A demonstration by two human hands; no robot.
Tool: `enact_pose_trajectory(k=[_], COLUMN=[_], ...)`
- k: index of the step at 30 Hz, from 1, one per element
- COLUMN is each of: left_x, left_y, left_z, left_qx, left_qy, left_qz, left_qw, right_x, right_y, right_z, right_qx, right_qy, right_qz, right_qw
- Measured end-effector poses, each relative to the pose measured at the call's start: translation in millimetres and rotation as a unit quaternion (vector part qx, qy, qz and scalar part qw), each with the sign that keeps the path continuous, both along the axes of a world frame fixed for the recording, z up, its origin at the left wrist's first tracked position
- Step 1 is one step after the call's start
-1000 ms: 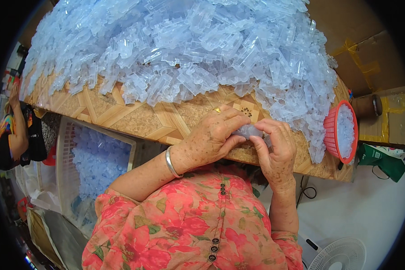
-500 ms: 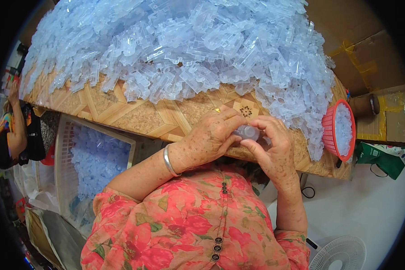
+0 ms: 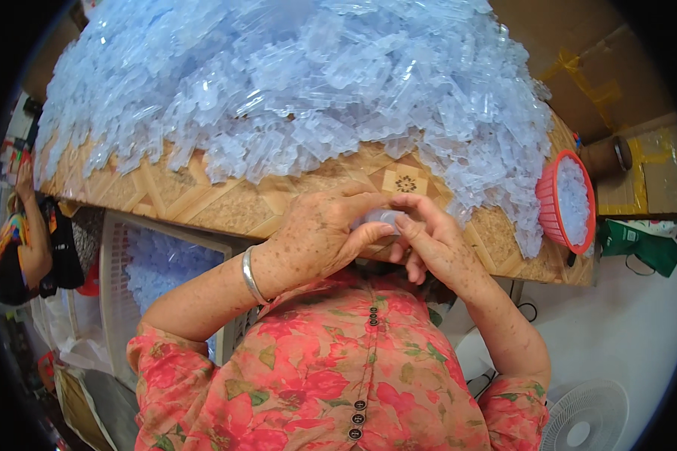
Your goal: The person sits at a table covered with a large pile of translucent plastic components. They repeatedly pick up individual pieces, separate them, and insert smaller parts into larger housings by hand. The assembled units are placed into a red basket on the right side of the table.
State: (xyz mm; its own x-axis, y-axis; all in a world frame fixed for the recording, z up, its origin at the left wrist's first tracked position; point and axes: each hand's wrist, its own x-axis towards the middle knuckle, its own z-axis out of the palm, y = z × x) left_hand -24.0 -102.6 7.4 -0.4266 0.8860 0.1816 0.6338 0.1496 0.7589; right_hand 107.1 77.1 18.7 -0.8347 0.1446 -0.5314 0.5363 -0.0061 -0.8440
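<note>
At the table's near edge, my left hand (image 3: 314,229) and my right hand (image 3: 440,239) meet around a small clear plastic piece (image 3: 379,217). Left thumb and fingers pinch it from one side; the right thumb and forefinger press on its other end. The fingers cover much of it, so its full shape is hidden. Beyond both hands a great heap of clear, bluish plastic pieces (image 3: 301,90) covers most of the patterned table (image 3: 226,197).
A red basket (image 3: 547,207) of small clear pieces stands at the table's right end. Below the left edge is a white crate (image 3: 118,278) holding similar pieces. A green bag (image 3: 638,244), cardboard (image 3: 602,68) and a fan (image 3: 583,417) are on the right. Another person's arm (image 3: 37,233) shows far left.
Both hands have shifted slightly left, and the right hand has turned, its fingers now closer over the plastic piece. The right forearm slants farther outward. The whole view has tilted a little.
</note>
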Motion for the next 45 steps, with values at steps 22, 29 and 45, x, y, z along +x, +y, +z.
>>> enact_pose_trajectory(k=[22,29,45], left_x=[-4,-13,-4], left_y=[11,13,8], left_z=[-9,-7,-10], left_qx=[-0.031,-0.086,-0.075], left_qy=[-0.361,-0.391,-0.301], left_qz=[-0.007,-0.014,-0.002], left_qw=[0.932,0.916,0.951], right_x=[-18,-16,-18], right_y=[0,0,13], right_z=[-5,-9,-9], right_qx=[-0.156,-0.132,-0.144], right_qy=[-0.056,-0.032,-0.039], right_qz=[-0.027,-0.023,0.052], right_qw=[0.986,0.99,0.987])
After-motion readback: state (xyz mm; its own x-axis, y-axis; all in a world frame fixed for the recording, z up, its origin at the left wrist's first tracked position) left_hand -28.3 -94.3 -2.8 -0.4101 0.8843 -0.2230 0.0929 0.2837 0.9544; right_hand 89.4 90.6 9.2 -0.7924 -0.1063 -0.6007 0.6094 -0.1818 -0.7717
